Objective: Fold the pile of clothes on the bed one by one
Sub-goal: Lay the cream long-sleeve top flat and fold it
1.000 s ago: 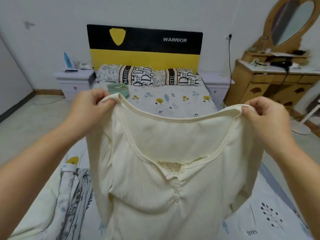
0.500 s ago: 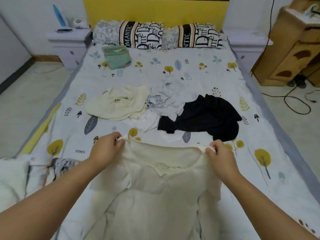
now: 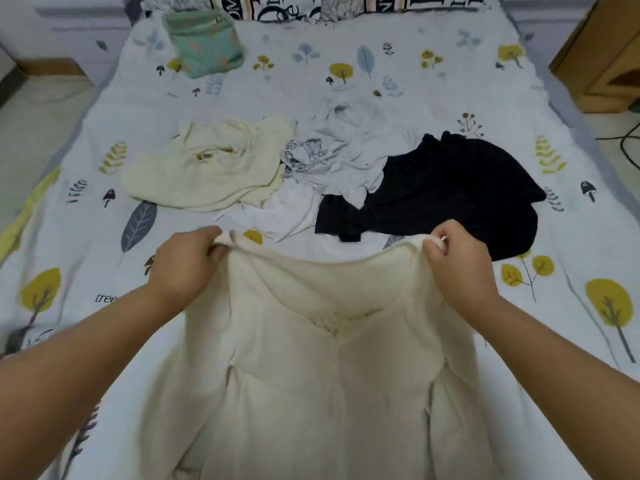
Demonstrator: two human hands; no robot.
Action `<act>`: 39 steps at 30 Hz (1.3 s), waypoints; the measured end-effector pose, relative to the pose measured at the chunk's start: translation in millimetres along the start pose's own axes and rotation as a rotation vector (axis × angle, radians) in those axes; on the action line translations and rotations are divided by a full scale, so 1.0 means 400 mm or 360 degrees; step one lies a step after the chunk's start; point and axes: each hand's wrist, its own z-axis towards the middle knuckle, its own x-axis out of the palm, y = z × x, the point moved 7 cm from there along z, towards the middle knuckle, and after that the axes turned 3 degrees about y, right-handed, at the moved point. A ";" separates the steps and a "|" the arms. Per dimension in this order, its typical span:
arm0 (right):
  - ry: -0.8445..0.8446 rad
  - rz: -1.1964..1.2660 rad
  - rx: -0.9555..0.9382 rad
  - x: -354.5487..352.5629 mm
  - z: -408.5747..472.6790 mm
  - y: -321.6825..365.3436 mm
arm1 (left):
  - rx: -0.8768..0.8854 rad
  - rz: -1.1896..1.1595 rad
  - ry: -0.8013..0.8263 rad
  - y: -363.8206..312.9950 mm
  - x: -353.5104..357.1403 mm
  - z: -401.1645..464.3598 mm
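shirt: a cream shirt (image 3: 332, 358) spread front-up at the near end of the bed (image 3: 433, 81), neckline toward the pillows, body running down out of view at the bottom edge
look of it: soft, faintly ribbed cloth – a wide neck opening with a patch of dotted lace at its lowest point; fabric lies loose and creased along both sides
left hand: the left hand (image 3: 183, 261) is clamped on the left shoulder of the shirt, cloth bunched under its fingers
right hand: the right hand (image 3: 460, 261) is pinched closed on the right shoulder, a bit of hem showing between thumb and fingers
hands: held well apart, the neck edge sagging between them
pile: just beyond the neckline – a crumpled cream garment (image 3: 207, 168) on the left, a white printed top (image 3: 339, 154) in the middle, a black garment (image 3: 450, 188) on the right, all overlapping
further up: a green pouch (image 3: 204, 43) near the pillows (image 3: 346, 6)
sheet: white, printed with yellow trees and grey leaves
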 end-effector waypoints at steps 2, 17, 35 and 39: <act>-0.0064 -0.0025 -0.0027 0.020 0.063 0.013 | -0.0068 -0.0135 -0.0031 0.018 0.028 0.053; 0.0289 -0.0558 0.0510 0.288 0.091 -0.267 | -0.0393 0.0125 0.0393 0.169 0.368 -0.004; 0.0413 -0.1019 -0.0419 0.451 -0.253 -0.129 | 0.0420 0.0357 0.0412 0.013 0.459 -0.267; 0.0567 -0.1097 -0.0377 0.457 -0.338 -0.209 | 0.0294 0.0412 0.0598 0.067 0.482 -0.345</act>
